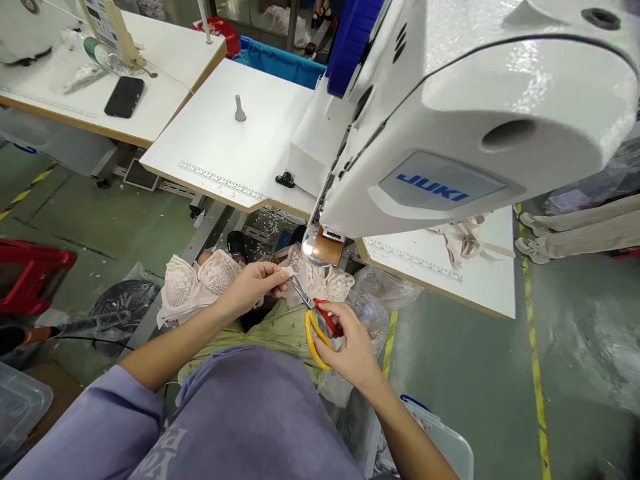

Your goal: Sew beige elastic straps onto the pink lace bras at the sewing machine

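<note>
The JUKI sewing machine head (465, 133) looms over the work. Just below its needle end, the left hand (257, 285) pinches a small pale fabric tab (290, 271) between thumb and fingers. The right hand (354, 350), also below the machine, grips scissors (311, 304) by their red and yellow handles, the blades pointing up to the tab. Beige lace bra cups (219, 271) lie on the lap, below and left of the machine; beige fabric strips (463, 240) lie on the tabletop (493, 287) beneath its right side.

The scissors (311, 304) are red and yellow (silver-bladed, though), and the lace garment (181, 281) is pale pink, floral-patterned.
</note>
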Demonstrator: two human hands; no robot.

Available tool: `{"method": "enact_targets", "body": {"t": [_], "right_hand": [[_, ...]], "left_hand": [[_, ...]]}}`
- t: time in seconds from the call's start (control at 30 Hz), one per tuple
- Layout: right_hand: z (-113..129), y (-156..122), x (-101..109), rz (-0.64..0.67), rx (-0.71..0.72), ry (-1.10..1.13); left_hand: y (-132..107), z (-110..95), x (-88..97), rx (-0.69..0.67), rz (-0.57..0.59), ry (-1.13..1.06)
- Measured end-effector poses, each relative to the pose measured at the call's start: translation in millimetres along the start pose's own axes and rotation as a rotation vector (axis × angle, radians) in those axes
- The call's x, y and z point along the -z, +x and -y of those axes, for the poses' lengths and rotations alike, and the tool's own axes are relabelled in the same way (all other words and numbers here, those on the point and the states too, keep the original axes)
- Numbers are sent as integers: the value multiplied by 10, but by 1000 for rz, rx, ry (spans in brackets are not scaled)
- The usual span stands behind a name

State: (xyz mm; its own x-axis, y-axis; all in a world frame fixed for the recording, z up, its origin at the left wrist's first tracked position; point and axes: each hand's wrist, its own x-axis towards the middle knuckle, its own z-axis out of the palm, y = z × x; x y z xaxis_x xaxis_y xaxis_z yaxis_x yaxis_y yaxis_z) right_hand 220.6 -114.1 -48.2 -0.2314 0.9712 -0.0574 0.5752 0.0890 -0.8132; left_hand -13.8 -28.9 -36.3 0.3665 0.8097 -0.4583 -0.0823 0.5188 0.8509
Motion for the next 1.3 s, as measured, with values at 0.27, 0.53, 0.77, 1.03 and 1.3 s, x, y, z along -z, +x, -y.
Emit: {"method": "enact_targets", "body": {"t": [0.27,0.53,0.77,1.03,1.3], "right_hand": [[0,184,-55,33,-34,28],[1,148,39,64,-90,23],[-115,-106,220,-18,-165,24],[-740,541,1198,-296,-279,-563],[-155,590,391,-48,470,-527]], "left_hand": [[-27,-32,27,-72,-54,285],[-19,3,40,-107,-63,338],[-2,10,-38,-118,-77,97],[29,-79,-64,-25,-7,22],[60,-325,-145,290,389,168]]}}
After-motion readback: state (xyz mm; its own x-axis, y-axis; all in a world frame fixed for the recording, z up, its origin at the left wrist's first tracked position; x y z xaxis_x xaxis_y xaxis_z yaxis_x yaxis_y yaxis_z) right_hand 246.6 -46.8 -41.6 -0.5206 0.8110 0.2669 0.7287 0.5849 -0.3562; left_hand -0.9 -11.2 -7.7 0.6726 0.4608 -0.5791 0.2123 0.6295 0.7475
